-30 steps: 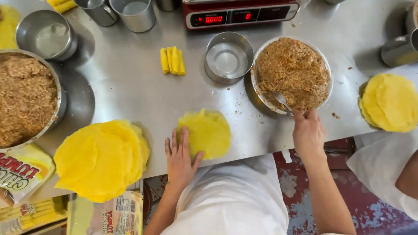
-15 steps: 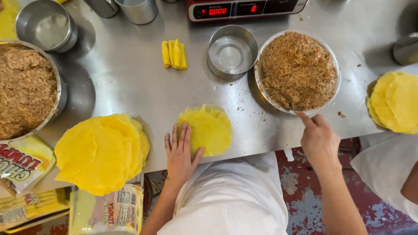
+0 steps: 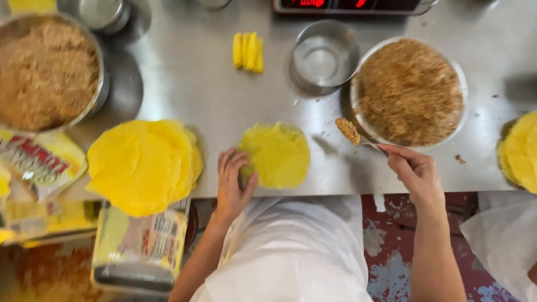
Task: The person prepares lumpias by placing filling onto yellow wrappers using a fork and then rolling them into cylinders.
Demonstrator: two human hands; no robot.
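Observation:
A single round yellow wrapper [image 3: 278, 154] lies flat near the steel table's front edge. My left hand [image 3: 233, 182] rests on its left rim, fingers spread flat. My right hand [image 3: 414, 170] holds a spoon [image 3: 358, 137] heaped with brown crumbly filling, its bowl hanging between the wrapper and a white bowl of the same brown filling [image 3: 411, 90]. The spoon is just left of that bowl's rim.
A stack of yellow wrappers [image 3: 142, 163] lies at the left, another stack [image 3: 520, 151] at the right edge. A big metal bowl of filling [image 3: 47, 70], an empty steel bowl [image 3: 323, 56], several rolled yellow pieces [image 3: 248, 51], a scale [image 3: 349, 4] and packets [image 3: 36, 162] surround them. Another person's white sleeve [image 3: 503, 240] is at the right.
My right hand dug the spoon into the white bowl, then lifted it out loaded and carried it left toward the wrapper. The left hand stayed on the wrapper.

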